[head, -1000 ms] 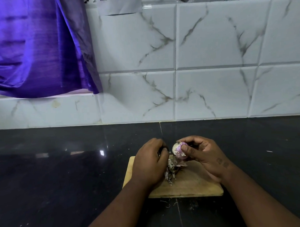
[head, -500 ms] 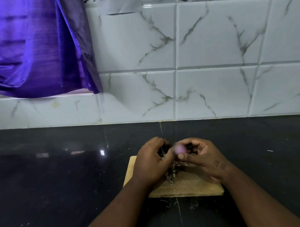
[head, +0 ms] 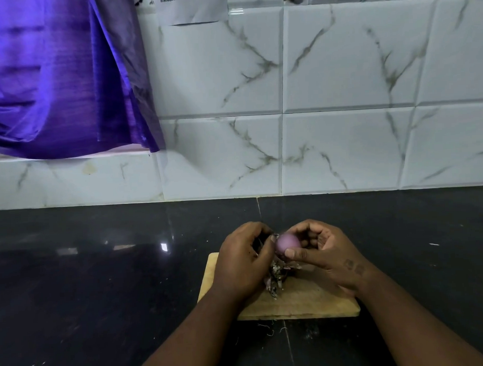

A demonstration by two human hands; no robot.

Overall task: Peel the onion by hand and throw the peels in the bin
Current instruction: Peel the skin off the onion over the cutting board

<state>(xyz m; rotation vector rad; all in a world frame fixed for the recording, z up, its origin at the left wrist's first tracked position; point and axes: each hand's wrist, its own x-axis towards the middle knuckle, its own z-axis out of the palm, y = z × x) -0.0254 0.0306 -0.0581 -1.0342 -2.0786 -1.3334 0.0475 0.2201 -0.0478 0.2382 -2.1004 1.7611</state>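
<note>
Onion [head: 287, 242] was above the board [head: 307, 303], right hand [head: 327, 251] curled round it, thumb across the near side. Left hand [head: 243, 262] pinched loose skin [head: 264, 243] at its side, peels [head: 276, 277] piled below. My call: strip along the curve, rotate the bulb, grip lightly

onion [head: 287, 244] over peels [head: 275, 280] on board [head: 310, 303]; board on ctr [head: 101, 283], wall [head: 341, 97] behind
</note>
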